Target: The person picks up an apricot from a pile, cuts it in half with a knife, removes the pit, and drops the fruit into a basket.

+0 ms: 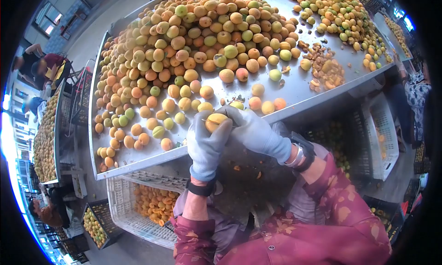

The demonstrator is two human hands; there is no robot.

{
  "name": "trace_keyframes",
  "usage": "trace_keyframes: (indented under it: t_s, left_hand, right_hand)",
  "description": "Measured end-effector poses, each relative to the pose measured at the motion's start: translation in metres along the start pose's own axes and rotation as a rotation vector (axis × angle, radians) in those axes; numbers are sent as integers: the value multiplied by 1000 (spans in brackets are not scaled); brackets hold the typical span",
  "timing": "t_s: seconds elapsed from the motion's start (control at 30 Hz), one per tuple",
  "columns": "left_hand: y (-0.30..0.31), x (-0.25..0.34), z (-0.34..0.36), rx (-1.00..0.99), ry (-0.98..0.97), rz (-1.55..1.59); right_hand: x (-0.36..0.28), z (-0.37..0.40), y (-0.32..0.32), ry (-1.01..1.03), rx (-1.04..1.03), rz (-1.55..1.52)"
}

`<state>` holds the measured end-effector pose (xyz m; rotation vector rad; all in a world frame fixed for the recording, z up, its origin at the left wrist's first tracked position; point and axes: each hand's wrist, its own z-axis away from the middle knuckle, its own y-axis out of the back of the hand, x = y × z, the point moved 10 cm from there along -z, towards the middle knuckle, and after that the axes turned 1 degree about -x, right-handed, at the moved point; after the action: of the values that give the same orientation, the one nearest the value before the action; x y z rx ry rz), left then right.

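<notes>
Just over the table's front edge, my gloved left hand (206,143) is closed around a yellow-orange apricot (215,122). My gloved right hand (255,132) meets it from the right, its fingers bent against the fruit. A thin dark line like a slim knife blade crosses the apricot; the right fingers close on it, and its handle is hidden. Beyond both hands, a big heap of apricots (198,39), orange to green, covers the metal table (304,101). Several loose apricots lie close to my fingertips.
Halved apricots fill part of a white crate (122,210) below left. A pile of pits and scraps (326,67) sits on the table at right, near another apricot heap (343,19). A white basket (384,141) stands at right. Other people (48,67) work at left.
</notes>
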<state>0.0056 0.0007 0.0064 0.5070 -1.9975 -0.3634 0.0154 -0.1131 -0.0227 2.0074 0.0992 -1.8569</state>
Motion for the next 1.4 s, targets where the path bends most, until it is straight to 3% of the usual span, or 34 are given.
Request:
trace_keyframes:
  t_s: [0.27, 0.37, 0.43, 0.47, 0.53, 0.67, 0.77, 0.83, 0.93, 1.07, 1.17, 1.23, 1.27, 1.3, 1.37, 1.4]
  left_hand:
    - [2, 1, 6, 22, -2, -54]
    - [1, 1, 9, 46, -76, -94]
    - [2, 8, 10, 70, -130, -125]
    - [-3, -1, 7, -12, 44, -47]
    - [-15, -20, 8, -103, 313, 30]
    - [-18, -26, 9, -116, 358, 4]
    - [-12, -16, 6, -49, 284, 80]
    - [-11, -7, 9, -87, 306, 71]
    - [-9, -7, 14, -84, 267, 53]
    - [-9, -12, 21, -102, 290, 82]
    - [-3, -6, 23, -60, 122, -20]
    - [-1, 9, 23, -57, -53, -94]
    - [0, 7, 25, -62, -53, -92]
    - [-4, 10, 27, -94, -93, -58]
    - [-6, 10, 31, -118, -119, -30]
    - [-8, -1, 29, -138, -8, 62]
  right_hand:
    - [10, 0, -6, 40, -61, -73]
    - [7, 2, -7, 60, -46, 11]
    - [-10, 10, 1, 142, 117, 357]
    - [-5, 11, -1, 139, 122, 355]
    - [-4, 14, 0, 200, 223, 635]
    - [-8, 19, 3, 202, 276, 664]
    - [-5, 15, 4, 256, 242, 587]
    - [9, 6, -1, 124, 72, 430]
    - [9, 5, -8, 174, -47, 210]
    - [13, 8, -10, 73, -106, 238]
    - [18, 7, -14, 119, -100, 164]
    - [19, 6, -16, 46, -137, -326]
    - [28, 11, -13, -254, -281, -231]
    - [29, 11, -12, -256, -276, -228]
    - [24, 7, -10, -153, -230, -181]
    - [-5, 11, -9, 300, -243, 276]
